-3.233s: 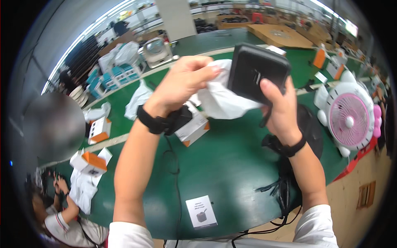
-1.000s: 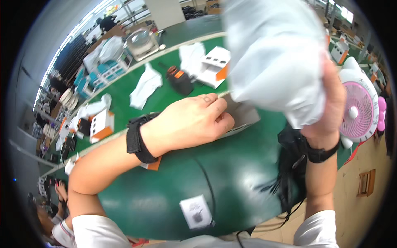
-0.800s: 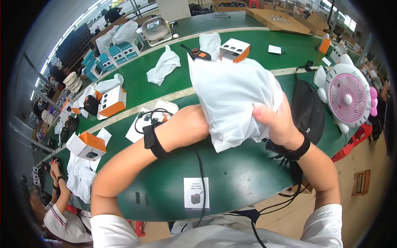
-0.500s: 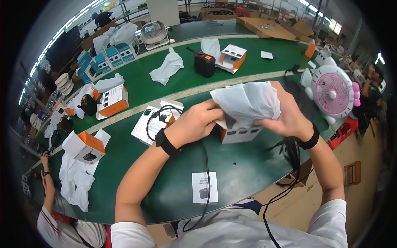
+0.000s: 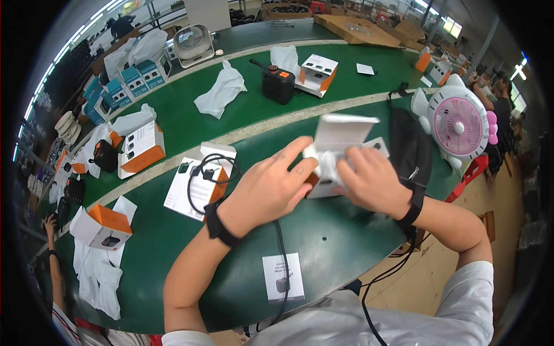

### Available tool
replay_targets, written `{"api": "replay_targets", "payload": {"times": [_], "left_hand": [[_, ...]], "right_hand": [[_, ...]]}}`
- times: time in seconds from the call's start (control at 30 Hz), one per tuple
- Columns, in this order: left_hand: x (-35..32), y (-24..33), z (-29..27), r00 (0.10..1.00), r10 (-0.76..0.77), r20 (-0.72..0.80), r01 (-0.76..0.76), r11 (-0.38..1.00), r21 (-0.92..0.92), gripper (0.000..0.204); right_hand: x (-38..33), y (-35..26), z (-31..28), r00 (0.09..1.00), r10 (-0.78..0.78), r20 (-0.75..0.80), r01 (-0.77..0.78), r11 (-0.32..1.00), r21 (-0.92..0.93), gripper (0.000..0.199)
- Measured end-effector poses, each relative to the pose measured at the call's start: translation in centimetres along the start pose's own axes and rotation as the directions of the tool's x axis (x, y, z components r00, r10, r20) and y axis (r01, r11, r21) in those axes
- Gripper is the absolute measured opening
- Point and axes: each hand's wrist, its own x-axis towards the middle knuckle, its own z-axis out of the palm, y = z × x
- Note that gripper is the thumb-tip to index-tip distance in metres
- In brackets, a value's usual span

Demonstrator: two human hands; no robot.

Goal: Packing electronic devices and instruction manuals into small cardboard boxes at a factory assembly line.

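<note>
An open white and orange carton stands on the green table in front of me, its lid flap raised. A white foam bag sticks out of its mouth. My left hand grips the carton's left side, thumb and fingers near the bag. From the right, my right hand presses down on the white bag inside the carton. Both wrists wear black bands.
A closed carton with a coiled black cable lies left of my hands. A small leaflet lies near the front edge. A black bag and a pink fan stand right. More cartons, white bags and a black device lie beyond.
The white-bagged item was held up near the camera, then lowered. It now sits mostly inside the open carton on the table, with both hands pushing it in.
</note>
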Motion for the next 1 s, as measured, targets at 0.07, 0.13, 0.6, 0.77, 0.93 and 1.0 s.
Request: {"api": "replay_targets", "payload": {"times": [0.07,0.13,0.6,0.77,0.93,1.0], "left_hand": [[0.1,1.4,-2.2,0.998,-0.038,-0.048,0.04,0.999,0.036,0.037],[0.3,2.9,-5.6,0.997,-0.064,-0.04,0.065,0.998,0.019,0.038],[26.4,-22.1,-2.7,0.725,-0.551,0.414,0.4,0.825,0.399,0.043],[28.9,-32.4,5.7,0.819,-0.493,0.294,0.333,0.826,0.455,0.072],[29.7,-29.7,5.4,0.786,-0.599,0.155,0.529,0.78,0.334,0.019],[29.1,-27.8,2.5,0.891,-0.412,0.189,0.32,0.867,0.382,0.01]], "right_hand": [[1.5,2.5,0.7,0.939,0.334,0.084,-0.341,0.935,0.095,0.039],[2.1,8.8,5.9,0.915,0.4,-0.045,-0.402,0.914,-0.049,0.035],[12.2,15.4,10.2,0.936,0.343,-0.083,-0.199,0.707,0.679,0.026],[9.8,12.7,8.9,0.909,0.417,-0.015,-0.314,0.708,0.632,0.038],[15.1,14.7,12.2,0.805,0.573,-0.156,-0.425,0.739,0.523,0.058],[18.1,15.4,13.5,0.813,0.565,0.144,-0.559,0.686,0.465,0.068]]}}
